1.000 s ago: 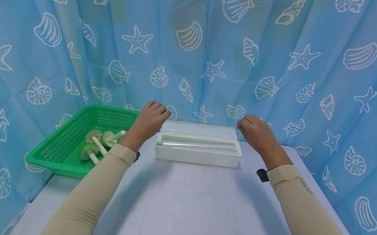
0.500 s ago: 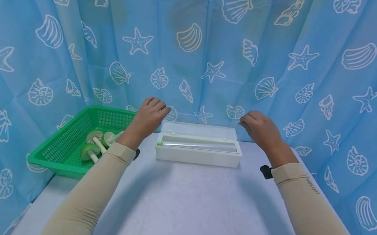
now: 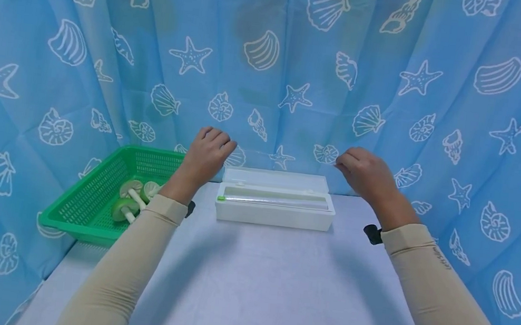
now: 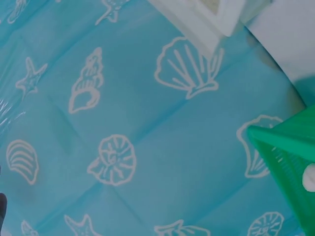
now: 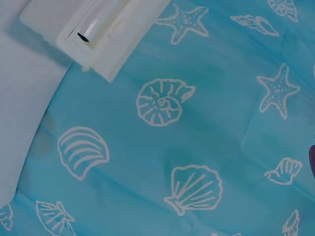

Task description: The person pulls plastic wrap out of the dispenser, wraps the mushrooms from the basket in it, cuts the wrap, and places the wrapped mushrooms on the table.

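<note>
Clear film (image 3: 285, 157) barely visible | left hand (image 3: 206, 154) | right hand (image 3: 366, 173) pinching edge

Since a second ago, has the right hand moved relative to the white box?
Yes. The right hand has risen: it was level with the white box's open lid, and now sits above it, against the curtain.

1. Bright, even, soft light fills every view; no glare except a small shine on the roll (image 5: 91, 27).
2. Faint arm shadows fall on the worktop (image 3: 273, 270).
3. Head view bends at its edges; wrist views are slightly soft.
</note>
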{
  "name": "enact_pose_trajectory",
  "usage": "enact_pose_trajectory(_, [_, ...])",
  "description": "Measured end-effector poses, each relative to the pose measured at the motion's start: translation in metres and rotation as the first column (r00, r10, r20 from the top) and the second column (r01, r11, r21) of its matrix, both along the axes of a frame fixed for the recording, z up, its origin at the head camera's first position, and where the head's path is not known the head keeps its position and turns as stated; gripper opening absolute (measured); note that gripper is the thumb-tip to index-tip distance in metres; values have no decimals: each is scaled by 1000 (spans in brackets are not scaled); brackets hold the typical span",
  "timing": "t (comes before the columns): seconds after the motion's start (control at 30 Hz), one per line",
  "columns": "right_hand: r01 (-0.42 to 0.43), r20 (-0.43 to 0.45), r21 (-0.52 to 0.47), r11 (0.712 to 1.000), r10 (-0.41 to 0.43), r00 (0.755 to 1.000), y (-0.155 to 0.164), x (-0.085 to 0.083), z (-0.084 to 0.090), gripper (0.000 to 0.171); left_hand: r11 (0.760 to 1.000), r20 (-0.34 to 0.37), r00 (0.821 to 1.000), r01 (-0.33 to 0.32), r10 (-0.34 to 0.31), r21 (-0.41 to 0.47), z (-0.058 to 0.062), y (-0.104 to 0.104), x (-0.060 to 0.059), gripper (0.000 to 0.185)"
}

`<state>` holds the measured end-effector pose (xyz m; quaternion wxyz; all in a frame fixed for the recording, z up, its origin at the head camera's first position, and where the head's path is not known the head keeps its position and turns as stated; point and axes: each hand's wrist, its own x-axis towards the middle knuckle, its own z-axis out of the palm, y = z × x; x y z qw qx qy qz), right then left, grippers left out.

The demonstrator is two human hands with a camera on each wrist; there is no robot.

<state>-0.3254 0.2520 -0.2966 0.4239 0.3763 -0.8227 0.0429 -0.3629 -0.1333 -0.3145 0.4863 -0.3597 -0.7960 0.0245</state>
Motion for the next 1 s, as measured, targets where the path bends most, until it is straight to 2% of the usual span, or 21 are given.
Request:
enact_pose_trajectory(0.2, [0, -30, -6, 1000, 0, 1000, 1, 6, 7, 20, 1000, -25, 1000, 5, -5, 8, 9, 4, 3, 13])
enact_pose_trajectory(0.6, [14, -49, -12, 1000, -15, 999, 4, 14, 17, 19, 1000, -6, 1000, -13, 13, 20, 20, 6, 9, 15])
enact_pose_trajectory(1.0, [-4, -78, -41, 999, 1, 997, 5, 26, 30, 17, 1000, -28, 1000, 2, -2, 30, 37, 6, 25, 15])
